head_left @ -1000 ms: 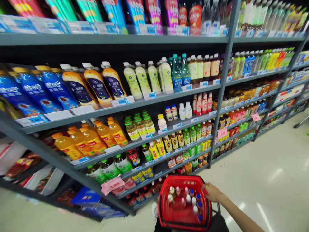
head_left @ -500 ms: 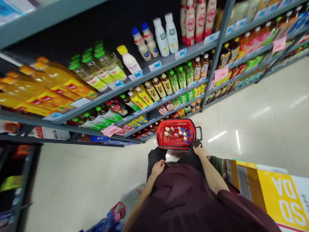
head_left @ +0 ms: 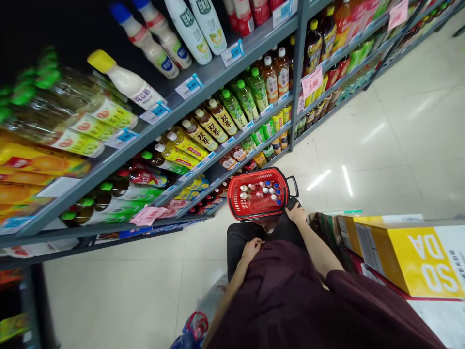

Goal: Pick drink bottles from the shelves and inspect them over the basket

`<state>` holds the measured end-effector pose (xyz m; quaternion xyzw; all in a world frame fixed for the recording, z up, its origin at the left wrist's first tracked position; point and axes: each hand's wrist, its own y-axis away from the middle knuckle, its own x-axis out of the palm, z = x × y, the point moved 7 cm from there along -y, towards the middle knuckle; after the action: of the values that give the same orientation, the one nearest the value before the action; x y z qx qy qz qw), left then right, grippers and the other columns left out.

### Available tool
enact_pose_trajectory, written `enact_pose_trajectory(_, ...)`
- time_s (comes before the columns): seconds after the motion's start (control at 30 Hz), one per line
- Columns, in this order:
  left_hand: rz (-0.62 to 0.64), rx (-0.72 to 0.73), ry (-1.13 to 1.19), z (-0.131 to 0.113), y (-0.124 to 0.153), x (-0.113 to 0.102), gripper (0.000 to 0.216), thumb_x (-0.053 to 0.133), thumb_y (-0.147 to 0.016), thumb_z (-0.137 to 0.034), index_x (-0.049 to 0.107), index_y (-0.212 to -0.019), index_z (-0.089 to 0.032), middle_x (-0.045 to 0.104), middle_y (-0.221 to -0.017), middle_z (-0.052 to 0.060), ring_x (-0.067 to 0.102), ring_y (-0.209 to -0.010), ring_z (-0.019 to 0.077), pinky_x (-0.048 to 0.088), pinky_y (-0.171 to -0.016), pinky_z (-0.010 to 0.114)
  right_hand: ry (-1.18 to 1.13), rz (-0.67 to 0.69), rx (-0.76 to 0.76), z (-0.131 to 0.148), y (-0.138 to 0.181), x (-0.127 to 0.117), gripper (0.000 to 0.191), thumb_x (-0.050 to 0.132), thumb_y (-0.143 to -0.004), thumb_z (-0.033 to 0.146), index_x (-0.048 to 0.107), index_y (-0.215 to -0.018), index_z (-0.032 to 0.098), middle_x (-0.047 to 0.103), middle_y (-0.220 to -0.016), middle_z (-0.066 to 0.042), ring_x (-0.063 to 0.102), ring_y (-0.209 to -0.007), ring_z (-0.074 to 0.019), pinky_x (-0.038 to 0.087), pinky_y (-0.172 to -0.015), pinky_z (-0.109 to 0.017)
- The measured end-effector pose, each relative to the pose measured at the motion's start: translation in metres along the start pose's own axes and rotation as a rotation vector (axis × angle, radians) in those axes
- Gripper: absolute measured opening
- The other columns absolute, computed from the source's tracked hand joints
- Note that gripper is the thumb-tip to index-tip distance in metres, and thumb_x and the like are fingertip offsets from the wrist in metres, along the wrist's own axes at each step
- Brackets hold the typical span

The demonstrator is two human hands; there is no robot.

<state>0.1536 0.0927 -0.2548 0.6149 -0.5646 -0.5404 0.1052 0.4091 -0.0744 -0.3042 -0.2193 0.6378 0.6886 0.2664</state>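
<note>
A person in a maroon shirt (head_left: 290, 300) and dark trousers (head_left: 238, 240) is low down on the pale tiled floor (head_left: 381, 145), facing a long grey metal shelf rack (head_left: 218, 77) packed with drinks. A red plastic mesh basket (head_left: 250, 209) stands right in front of the knees, between them and the rack's bottom shelf edge. Inside it is a cluster of small bottles with white, blue and red caps (head_left: 261, 190), all upright, and its black handle (head_left: 293, 184) sticks out at the right end.

The right hand (head_left: 296, 213) lies fairly flat on the right knee, fingers loosely stretched, just at the basket's near right corner; nothing is closed in it, though I cannot tell whether the fingertips touch the rim. The left hand (head_left: 252, 248) rests on the left thigh at the shirt's hem, half curled; whether it pinches the cloth I cannot tell.

On an upper shelf a white bottle with a yellow cap (head_left: 123, 80) stands near the front edge, with a pink price tag (head_left: 312, 82) on the upright further along. A yellow cardboard box with white letters (head_left: 407, 257) sits to the person's right, and a blue bag with a red handle (head_left: 192, 327) lies on the floor at their left
</note>
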Motion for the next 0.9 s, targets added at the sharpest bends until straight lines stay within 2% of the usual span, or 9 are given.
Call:
enact_pose_trajectory(0.13,0.012,-0.01,0.026,0.01,-0.008,0.007,0.03,0.052,-0.093,-0.017,0.073,-0.113,-0.025,0.079,-0.108,0.003,0.072,-0.104,0.018,0.049,-0.094,0.025,0.063,0.023,0.065,0.004,-0.008,0.005,0.111,0.061,-0.086,0.069,0.014,-0.161,0.004,0.042,-0.144,-0.04,0.05,-0.131,-0.0496,0.05,-0.087,-0.068)
enact_pose_trajectory(0.27,0.068,-0.02,0.057,0.018,-0.025,0.018,0.03,0.052,-0.094,-0.017,0.072,-0.116,-0.024,0.079,-0.111,0.003,0.073,-0.101,0.0174,0.05,-0.091,0.024,0.132,0.028,0.157,0.006,-0.015,0.008,0.126,0.077,-0.072,0.064,0.011,-0.16,0.003,0.044,-0.141,-0.04,0.053,-0.128,-0.0491,0.05,-0.085,-0.07)
enact_pose_trajectory(0.4,0.163,-0.037,0.083,0.025,-0.058,0.034,0.031,0.051,-0.095,-0.016,0.071,-0.117,-0.022,0.08,-0.108,0.004,0.074,-0.097,0.0164,0.051,-0.087,0.024,0.166,-0.048,0.184,0.012,-0.022,0.009,0.121,0.078,-0.072,0.061,0.018,-0.157,0.0,0.049,-0.135,-0.037,0.058,-0.122,-0.0465,0.051,-0.087,-0.065)
enact_pose_trajectory(0.53,0.265,-0.069,0.106,0.034,-0.1,0.043,0.03,0.051,-0.094,-0.011,0.072,-0.114,-0.02,0.08,-0.097,0.005,0.074,-0.088,0.0158,0.051,-0.081,0.024,0.212,-0.105,0.202,0.014,-0.028,0.01,0.111,0.082,-0.071,0.056,0.029,-0.152,0.004,0.056,-0.125,-0.028,0.068,-0.109,-0.039,0.055,-0.086,-0.05)
enact_pose_trajectory(0.67,0.299,-0.114,0.127,0.041,-0.148,0.026,0.024,0.056,-0.092,-0.012,0.074,-0.107,-0.018,0.079,-0.093,0.008,0.074,-0.088,0.02,0.051,-0.082,0.027,0.281,-0.072,0.228,0.008,-0.025,0.011,0.094,0.082,-0.072,0.057,0.041,-0.143,0.01,0.06,-0.117,-0.021,0.072,-0.099,-0.034,0.055,-0.084,-0.041)
enact_pose_trajectory(0.8,0.259,-0.097,0.144,0.038,-0.208,-0.009,0.026,0.055,-0.096,-0.016,0.069,-0.116,-0.022,0.078,-0.105,0.005,0.072,-0.102,0.0169,0.05,-0.092,0.025,0.341,-0.009,0.247,-0.003,-0.013,0.012,0.088,0.076,-0.077,0.06,0.04,-0.142,0.013,0.06,-0.116,-0.018,0.074,-0.096,-0.0336,0.055,-0.079,-0.04)
enact_pose_trajectory(0.9,0.23,-0.09,0.098,0.034,-0.259,-0.034,0.026,0.052,-0.098,-0.021,0.067,-0.12,-0.024,0.077,-0.11,0.005,0.07,-0.106,0.017,0.049,-0.096,0.026,0.364,-0.011,0.272,-0.01,-0.004,0.01,0.085,0.073,-0.079,0.063,0.042,-0.141,0.013,0.06,-0.115,-0.016,0.074,-0.091,-0.0332,0.055,-0.076,-0.039)
